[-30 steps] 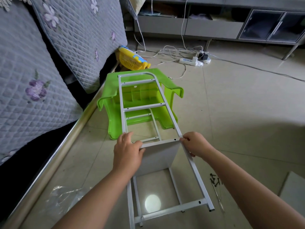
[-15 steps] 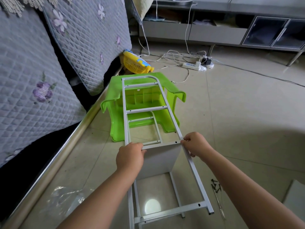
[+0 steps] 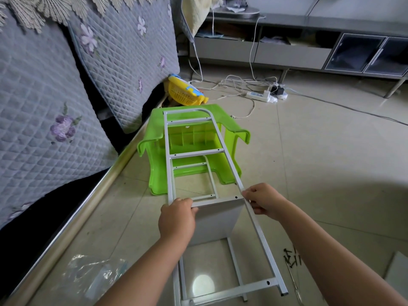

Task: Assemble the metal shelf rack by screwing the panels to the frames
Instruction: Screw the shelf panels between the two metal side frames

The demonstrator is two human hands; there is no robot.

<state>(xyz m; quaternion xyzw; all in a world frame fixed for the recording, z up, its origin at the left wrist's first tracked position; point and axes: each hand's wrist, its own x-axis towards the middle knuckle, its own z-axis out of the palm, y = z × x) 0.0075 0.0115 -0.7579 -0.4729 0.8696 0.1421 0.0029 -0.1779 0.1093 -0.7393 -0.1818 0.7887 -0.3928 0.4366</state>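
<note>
Quilted sofa cushions [image 3: 44,120] are filling the left of the frame, a grey cabinet [image 3: 309,51] is running along the top right, tiled floor [image 3: 331,162] is taking up the rest. A green plastic stool [image 3: 194,151] is lying overturned at centre. The white metal frame [image 3: 169,168] is lying across it, its long axis running from bottom centre up toward the stool, top end resting on the green plastic. A white panel [image 3: 217,219] is hanging below the frame's crossbar at centre frame, a second frame showing underneath it near the bottom edge.

The left hand [image 3: 176,219] is gripping the crossbar and left rail, fingers curled over the panel's top edge. The right hand [image 3: 262,200] is pinching the right rail just beside the open screw hole on the crossbar, so it looks nearer for the next screw. Loose black screws [image 3: 291,259] are lying on the floor at lower right, below and right of the right hand, a thin tool beside them.

Against the earlier frames: the hands are holding the same spots, the view is tilting upward so more sofa and cabinet are showing, and the frame is sitting slightly lower in the picture.
</note>
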